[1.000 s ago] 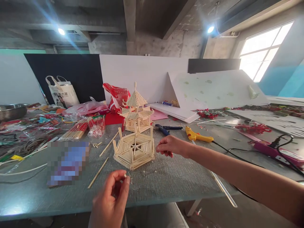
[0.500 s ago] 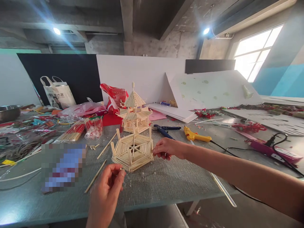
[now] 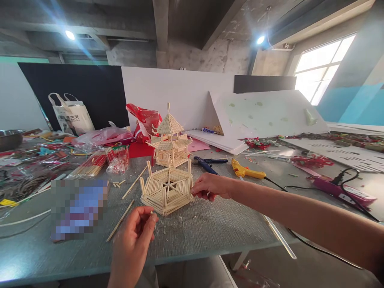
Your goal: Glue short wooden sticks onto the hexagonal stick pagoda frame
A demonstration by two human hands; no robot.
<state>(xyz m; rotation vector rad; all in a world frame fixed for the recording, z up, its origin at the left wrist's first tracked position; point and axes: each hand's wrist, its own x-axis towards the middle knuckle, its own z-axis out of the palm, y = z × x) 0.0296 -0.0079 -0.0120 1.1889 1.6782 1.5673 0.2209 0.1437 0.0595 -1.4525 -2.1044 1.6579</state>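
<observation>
Bamboo sticks form the hexagonal frame (image 3: 167, 192) (mid-table, before the finished pagoda (image 3: 170, 138)), whose three-o'clock edge the right hand (image 3: 210, 186) has now closed its fingertips on, while the left hand (image 3: 133, 240) at six o'clock stays pinched on a tiny stick piece (image 3: 151, 213), suggesting fitting is near.

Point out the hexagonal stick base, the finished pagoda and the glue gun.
hexagonal stick base (image 3: 167, 192), head view, on its near wall
finished pagoda (image 3: 169, 125), head view, on its top roof
glue gun (image 3: 246, 172), head view, on its yellow body
</observation>
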